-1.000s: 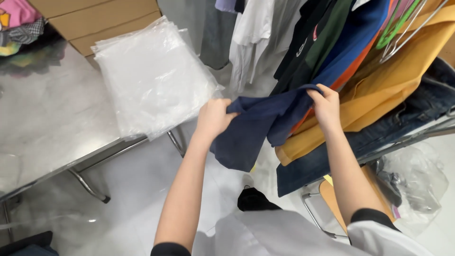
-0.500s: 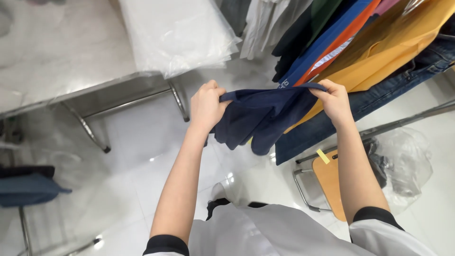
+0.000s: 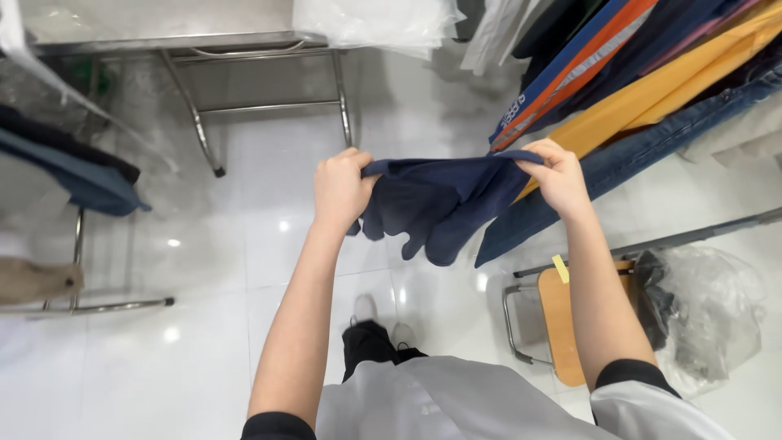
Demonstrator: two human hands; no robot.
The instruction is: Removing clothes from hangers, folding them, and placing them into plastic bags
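Note:
A dark navy garment (image 3: 436, 204) hangs bunched between my two hands above the white floor. My left hand (image 3: 340, 189) grips its left end in a closed fist. My right hand (image 3: 560, 175) pinches its right upper edge. The cloth sags in folds below the line between my hands. To the right hang several other garments: a blue and orange one (image 3: 570, 69), a yellow one (image 3: 660, 90) and blue denim (image 3: 643, 151).
A metal table (image 3: 187, 41) with thin legs stands at the top left, clear plastic bags (image 3: 375, 20) on its edge. A wooden stool (image 3: 562, 314) and a crumpled plastic bag (image 3: 709, 314) sit at lower right. Dark blue cloth (image 3: 73, 175) lies at the left.
My hands drew the navy garment away from the hanging clothes and spread further apart, stretching its top edge. The camera tilted down toward the floor.

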